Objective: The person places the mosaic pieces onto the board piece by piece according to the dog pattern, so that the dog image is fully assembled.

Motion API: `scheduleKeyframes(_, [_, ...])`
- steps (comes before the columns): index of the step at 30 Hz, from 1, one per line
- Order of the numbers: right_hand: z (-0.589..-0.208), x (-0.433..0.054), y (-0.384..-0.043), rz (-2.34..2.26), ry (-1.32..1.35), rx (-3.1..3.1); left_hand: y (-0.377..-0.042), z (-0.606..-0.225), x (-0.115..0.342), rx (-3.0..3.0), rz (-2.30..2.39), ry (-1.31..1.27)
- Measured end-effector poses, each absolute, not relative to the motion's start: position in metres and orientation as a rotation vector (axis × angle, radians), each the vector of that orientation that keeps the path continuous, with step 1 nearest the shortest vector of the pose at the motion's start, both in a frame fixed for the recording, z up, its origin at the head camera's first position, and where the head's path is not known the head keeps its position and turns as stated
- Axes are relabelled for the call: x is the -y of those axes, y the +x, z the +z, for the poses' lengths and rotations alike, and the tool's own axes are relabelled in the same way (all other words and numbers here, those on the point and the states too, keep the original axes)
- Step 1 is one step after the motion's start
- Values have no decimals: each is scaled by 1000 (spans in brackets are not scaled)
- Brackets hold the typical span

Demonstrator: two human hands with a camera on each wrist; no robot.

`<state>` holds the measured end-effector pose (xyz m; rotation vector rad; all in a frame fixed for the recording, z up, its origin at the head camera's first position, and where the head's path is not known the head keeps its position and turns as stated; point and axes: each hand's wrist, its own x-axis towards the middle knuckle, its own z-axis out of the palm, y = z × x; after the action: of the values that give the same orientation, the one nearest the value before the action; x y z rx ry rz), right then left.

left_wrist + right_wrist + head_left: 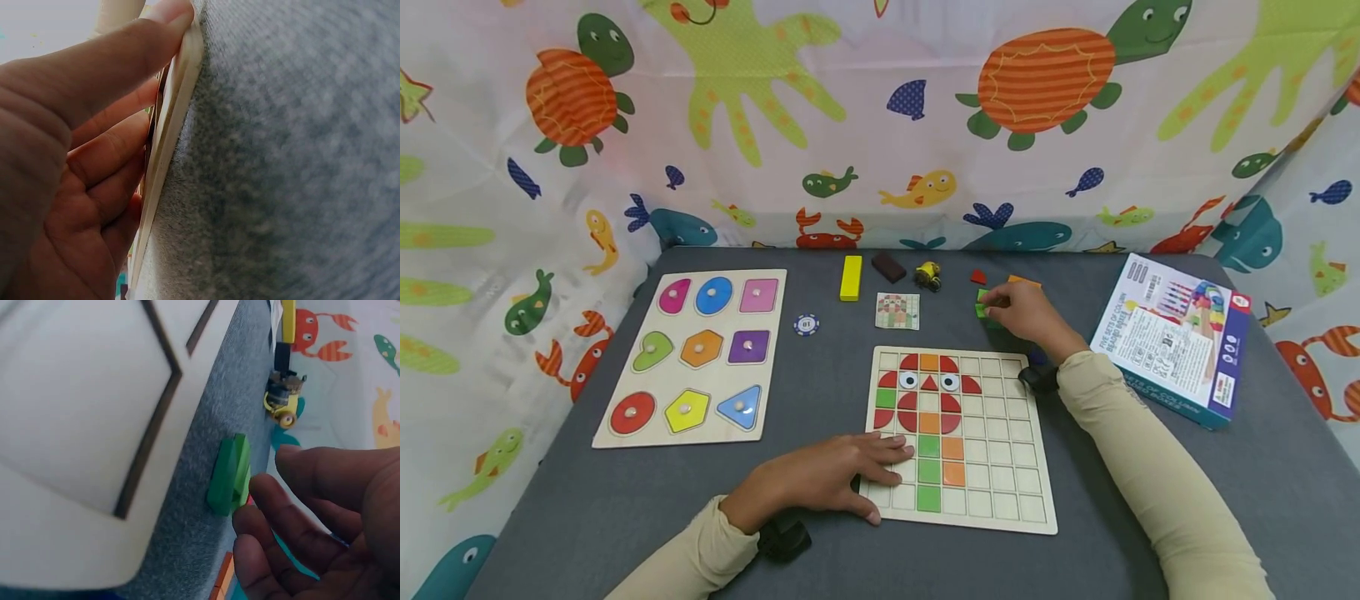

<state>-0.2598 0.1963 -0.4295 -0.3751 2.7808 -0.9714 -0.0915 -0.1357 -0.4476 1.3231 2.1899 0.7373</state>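
A square wooden grid board (1000,433) lies at the middle front, with red, orange and green tiles and two eye tiles set in it. Its lower left part is under my left hand (838,471), whose fingers are spread and rest on the board. In the left wrist view the thumb touches the board's edge (178,94). My right hand (1026,315) is beyond the board's far right corner, at a small heap of green tiles (229,476). Its fingertips are beside the tiles, with thumb and fingers apart; whether they touch cannot be told.
Left stands a shape puzzle board (711,400). Behind the grid lie a picture card (897,311), a poker chip (807,325), a yellow block (851,278), a dark block (889,267), a small yellow-black toy (927,276) and red pieces (978,276). A box (1176,342) lies right.
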Motion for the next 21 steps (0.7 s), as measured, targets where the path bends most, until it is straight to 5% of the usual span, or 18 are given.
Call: scheduleKeyframes(21, [-408,-192,-270,-760,-451,-2781,-91,-445,135,-2204,729,1315])
